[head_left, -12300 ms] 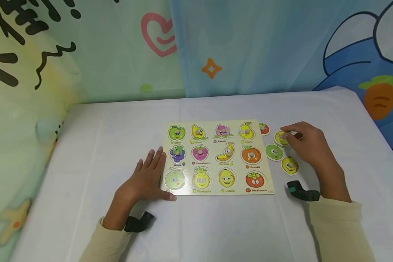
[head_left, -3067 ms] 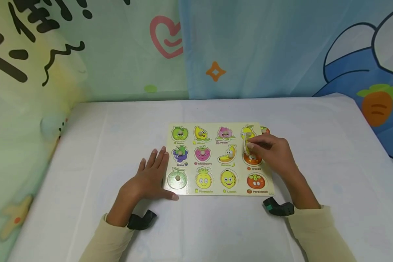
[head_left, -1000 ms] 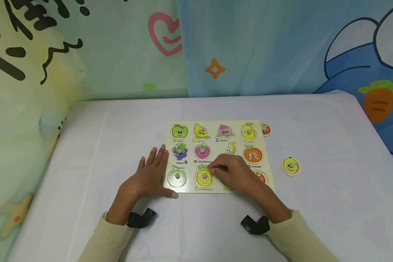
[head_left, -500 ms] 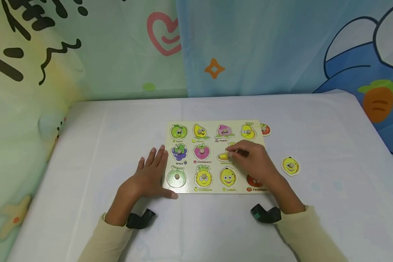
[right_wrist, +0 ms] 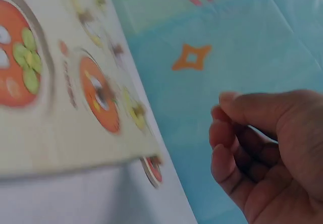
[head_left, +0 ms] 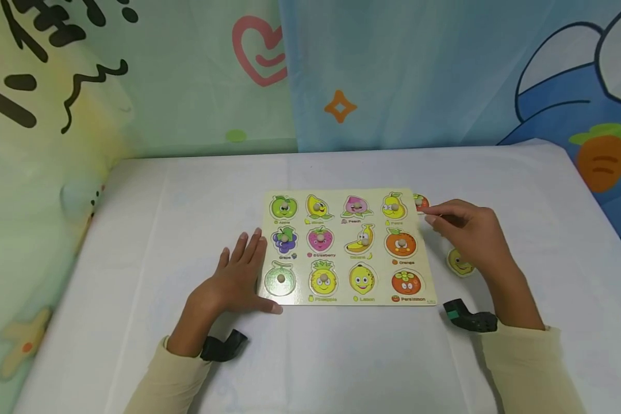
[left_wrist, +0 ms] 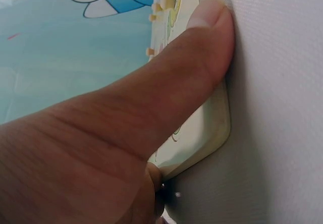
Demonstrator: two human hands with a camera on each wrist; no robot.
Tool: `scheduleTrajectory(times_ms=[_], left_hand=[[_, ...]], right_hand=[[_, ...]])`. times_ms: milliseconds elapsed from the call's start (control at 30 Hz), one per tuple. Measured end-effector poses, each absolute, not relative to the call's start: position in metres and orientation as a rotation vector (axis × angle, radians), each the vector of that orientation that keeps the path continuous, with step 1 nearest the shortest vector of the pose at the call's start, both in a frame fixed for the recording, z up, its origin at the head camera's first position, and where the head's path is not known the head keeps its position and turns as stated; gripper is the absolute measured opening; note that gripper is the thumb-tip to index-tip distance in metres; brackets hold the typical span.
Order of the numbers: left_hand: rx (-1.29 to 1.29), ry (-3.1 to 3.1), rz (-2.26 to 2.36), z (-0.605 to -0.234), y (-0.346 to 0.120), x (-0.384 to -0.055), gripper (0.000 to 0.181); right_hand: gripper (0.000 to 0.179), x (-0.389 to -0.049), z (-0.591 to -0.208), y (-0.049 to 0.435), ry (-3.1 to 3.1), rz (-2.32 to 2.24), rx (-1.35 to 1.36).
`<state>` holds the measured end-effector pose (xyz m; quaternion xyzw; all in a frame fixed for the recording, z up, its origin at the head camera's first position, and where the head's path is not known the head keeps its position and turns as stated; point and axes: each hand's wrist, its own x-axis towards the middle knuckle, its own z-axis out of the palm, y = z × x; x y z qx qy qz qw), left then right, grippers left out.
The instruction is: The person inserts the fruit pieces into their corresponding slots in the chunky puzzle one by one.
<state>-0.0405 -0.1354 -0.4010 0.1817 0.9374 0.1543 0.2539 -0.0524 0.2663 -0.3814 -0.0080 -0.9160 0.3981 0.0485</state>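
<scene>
A fruit knob puzzle board (head_left: 344, 230) lies flat on the table. Several of its fruits bear small knobs; the lemon picture (head_left: 362, 279) and persimmon picture (head_left: 406, 282) show none. My left hand (head_left: 230, 282) rests at the board's left edge, fingers spread, the thumb (left_wrist: 202, 42) along its front edge. At the board's upper right lies a red persimmon piece (head_left: 421, 202), beside the thumb and index tips of my right hand (head_left: 468, 233). That hand's fingers are loosely bent, and the right wrist view shows nothing between them. A yellow lemon piece (head_left: 459, 264) lies partly behind the right hand.
A white cloth (head_left: 341, 362) covers the table. Behind it hangs a printed curtain (head_left: 419, 75), with another printed panel (head_left: 57, 190) along the left. Black camera mounts sit on the left wrist (head_left: 222, 346) and right wrist (head_left: 471, 317).
Over the earlier frames, the pineapple and green melon pieces go into the board. Since half a second ago, my right hand has moved right, off the banana to the persimmon piece. The left hand stays.
</scene>
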Motion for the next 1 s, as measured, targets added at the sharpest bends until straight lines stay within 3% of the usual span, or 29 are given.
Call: scheduleTrajectory(times_ms=[667,1000], left_hand=[[0.460,2.556,0.434,-0.401,-0.139,-0.039,0.133],[0.484,2.550,0.430,-0.402,-0.134,-0.039,0.133]], right_hand=[[0.021,-0.016,-0.403,0.312,-2.986,1.148,-0.090],[0.030,0.000,-0.412,0.336,-3.047,1.076,-0.177]])
